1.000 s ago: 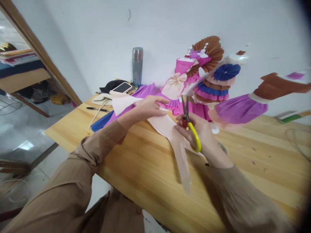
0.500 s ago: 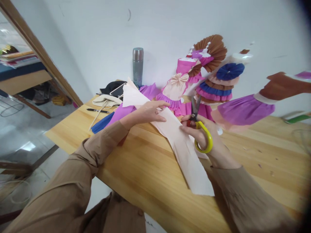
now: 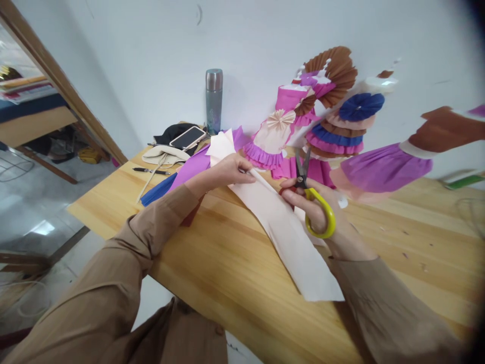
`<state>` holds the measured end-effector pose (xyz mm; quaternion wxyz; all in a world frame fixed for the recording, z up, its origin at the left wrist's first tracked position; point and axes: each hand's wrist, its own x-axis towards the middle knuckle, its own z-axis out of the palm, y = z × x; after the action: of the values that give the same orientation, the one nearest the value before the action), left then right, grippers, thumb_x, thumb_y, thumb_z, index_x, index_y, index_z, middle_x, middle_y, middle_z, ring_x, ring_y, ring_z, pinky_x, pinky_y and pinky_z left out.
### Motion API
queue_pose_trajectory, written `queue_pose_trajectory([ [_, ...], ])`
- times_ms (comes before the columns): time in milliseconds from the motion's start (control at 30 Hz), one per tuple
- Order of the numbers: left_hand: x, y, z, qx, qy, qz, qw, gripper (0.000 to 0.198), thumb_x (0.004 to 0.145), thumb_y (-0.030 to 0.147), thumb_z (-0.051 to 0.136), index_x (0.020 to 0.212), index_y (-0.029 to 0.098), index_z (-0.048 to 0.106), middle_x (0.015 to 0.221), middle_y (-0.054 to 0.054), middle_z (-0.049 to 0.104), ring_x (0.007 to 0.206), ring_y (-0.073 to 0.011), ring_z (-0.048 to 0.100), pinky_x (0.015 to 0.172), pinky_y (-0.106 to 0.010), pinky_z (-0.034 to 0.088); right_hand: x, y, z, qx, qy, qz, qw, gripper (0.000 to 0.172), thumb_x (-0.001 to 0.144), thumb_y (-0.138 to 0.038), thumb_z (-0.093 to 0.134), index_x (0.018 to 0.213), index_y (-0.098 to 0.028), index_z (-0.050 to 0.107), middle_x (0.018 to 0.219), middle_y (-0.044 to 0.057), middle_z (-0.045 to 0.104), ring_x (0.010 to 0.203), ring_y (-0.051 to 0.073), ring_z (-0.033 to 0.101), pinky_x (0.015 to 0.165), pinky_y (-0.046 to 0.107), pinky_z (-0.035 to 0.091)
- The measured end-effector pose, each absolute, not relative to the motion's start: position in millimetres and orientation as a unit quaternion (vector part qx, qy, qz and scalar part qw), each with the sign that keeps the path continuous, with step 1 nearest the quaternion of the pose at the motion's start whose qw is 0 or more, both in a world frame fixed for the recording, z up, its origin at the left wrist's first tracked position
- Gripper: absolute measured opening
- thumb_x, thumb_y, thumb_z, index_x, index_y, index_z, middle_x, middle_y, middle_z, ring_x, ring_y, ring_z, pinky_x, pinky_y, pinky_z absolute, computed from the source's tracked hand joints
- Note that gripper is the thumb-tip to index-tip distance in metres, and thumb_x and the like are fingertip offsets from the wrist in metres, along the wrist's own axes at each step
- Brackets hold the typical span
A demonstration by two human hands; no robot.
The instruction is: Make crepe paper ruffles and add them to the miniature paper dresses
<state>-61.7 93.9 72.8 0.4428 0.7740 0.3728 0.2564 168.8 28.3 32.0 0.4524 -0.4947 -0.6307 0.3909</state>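
Observation:
A long strip of pale pink crepe paper (image 3: 288, 242) lies slantwise across the wooden table, its near end by the front edge. My left hand (image 3: 231, 171) pinches the strip's upper edge between thumb and fingers. In my right hand (image 3: 322, 215) are scissors (image 3: 318, 217) with yellow and red handles, their dark blades parted and pointing up, to the right of the strip. Part of another pale piece shows beneath that hand. Purple paper (image 3: 193, 172) and blue pleated paper (image 3: 159, 191) lie left of my left hand.
Paper dresses with ruffles (image 3: 269, 139) and a purple-skirted one (image 3: 382, 169) stand along the wall. Behind my left hand are a thermos (image 3: 214, 101), a phone (image 3: 188, 137) on dark cloth and a pen (image 3: 151, 171). Small scraps (image 3: 405, 232) dot the table's right side.
My left hand's fingers have closed from a spread pose onto the strip's edge. The strip's far end has dropped and shifted right, uncovering the phone. My right hand still holds the scissors.

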Motion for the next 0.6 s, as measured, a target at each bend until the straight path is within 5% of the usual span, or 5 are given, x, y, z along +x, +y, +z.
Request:
queue_pose_trajectory([
  [100,-66.0,91.2,77.9,0.754,0.386,0.261,0.463,0.029,0.069,0.023,0.067,0.051,0.015,0.046,0.052,0.007,0.035,0.05,-0.0041,0.034,0.048,-0.02,0.023,183.6,29.4,37.0,-0.476,-0.703,0.34,0.404,0.039,0.085,-0.056,0.061,0.101,-0.021,0.063,0.074,0.001,0.06,0.065,0.018,0.056,0.06,0.031,0.044],
  [200,-70.9,96.0,76.1,0.737,0.387,0.27,0.483,0.021,0.068,0.025,0.068,0.057,0.013,0.055,0.054,0.006,0.042,0.053,-0.0056,0.041,0.05,-0.019,0.028,199.0,32.1,43.1,-0.531,-0.761,0.176,0.329,0.052,0.082,-0.064,0.06,0.102,-0.017,0.068,0.073,0.004,0.061,0.062,0.019,0.054,0.055,0.03,0.039],
  [367,-77.6,109.3,68.3,0.74,0.37,0.276,0.489,0.017,0.065,0.026,0.071,0.065,0.011,0.064,0.06,0.004,0.052,0.058,-0.0068,0.047,0.053,-0.019,0.033,214.0,36.1,44.2,-0.5,-0.807,-0.09,0.3,0.046,0.083,-0.05,0.065,0.106,-0.011,0.074,0.071,0.008,0.064,0.062,0.019,0.056,0.058,0.03,0.04],
  [500,-80.0,111.5,69.4,0.738,0.373,0.274,0.491,0.014,0.067,0.024,0.07,0.066,0.01,0.066,0.059,0.004,0.053,0.055,-0.006,0.047,0.051,-0.019,0.033,218.8,34.4,45.9,-0.48,-0.821,-0.136,0.276,0.044,0.085,-0.047,0.06,0.109,-0.014,0.075,0.078,0.01,0.066,0.068,0.022,0.059,0.057,0.031,0.041],
  [600,-80.5,109.4,72.7,0.731,0.386,0.271,0.492,0.01,0.068,0.019,0.07,0.065,0.01,0.065,0.057,0.004,0.053,0.051,-0.0049,0.045,0.049,-0.018,0.031,221.1,28.7,52.7,-0.537,-0.792,-0.029,0.288,0.049,0.081,-0.057,0.062,0.105,-0.016,0.075,0.074,0.007,0.064,0.063,0.021,0.056,0.055,0.031,0.039],
])
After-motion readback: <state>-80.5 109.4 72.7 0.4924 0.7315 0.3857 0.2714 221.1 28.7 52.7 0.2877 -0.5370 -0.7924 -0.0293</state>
